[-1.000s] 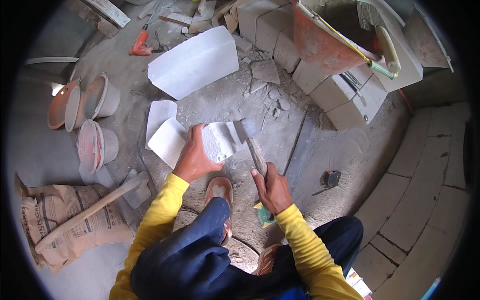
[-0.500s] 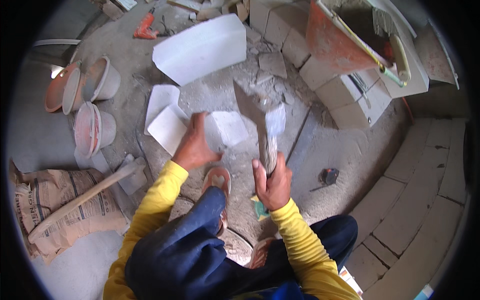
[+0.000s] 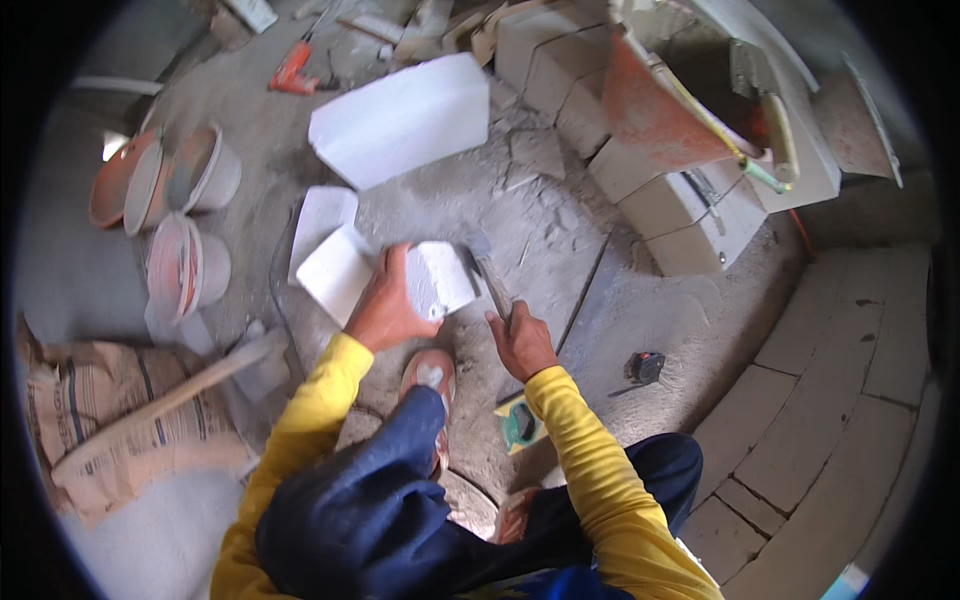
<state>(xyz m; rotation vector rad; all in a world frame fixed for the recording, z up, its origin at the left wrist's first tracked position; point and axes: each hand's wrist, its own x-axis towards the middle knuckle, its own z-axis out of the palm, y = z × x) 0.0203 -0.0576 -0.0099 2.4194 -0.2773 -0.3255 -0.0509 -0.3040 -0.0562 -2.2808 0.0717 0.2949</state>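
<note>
My left hand (image 3: 385, 305) is closed round the left side of a small white block (image 3: 440, 278), its thumb low on the near face. The block's upper face looks rough. In my right hand (image 3: 524, 340) is a hatchet (image 3: 497, 287), gripped by its wooden handle. The hatchet head is at the block's right edge; whether it touches cannot be made out. Two white block pieces (image 3: 335, 270) lie just left of my left hand, one overlapping the other. A large white block (image 3: 405, 120) stands farther off.
Several buckets (image 3: 212, 170) stand at the left, above a paper sack (image 3: 140, 420) with a long wooden handle (image 3: 165, 405) across it. An orange drill (image 3: 293, 70) lies far left. Stacked blocks (image 3: 665, 210) and an orange tub (image 3: 655, 110) are far right. A block wall (image 3: 820, 400) curves nearby.
My right hand has brought the hatchet down from its raised position to the block's right edge. My left hand has closed on the small block. The view has shifted slightly.
</note>
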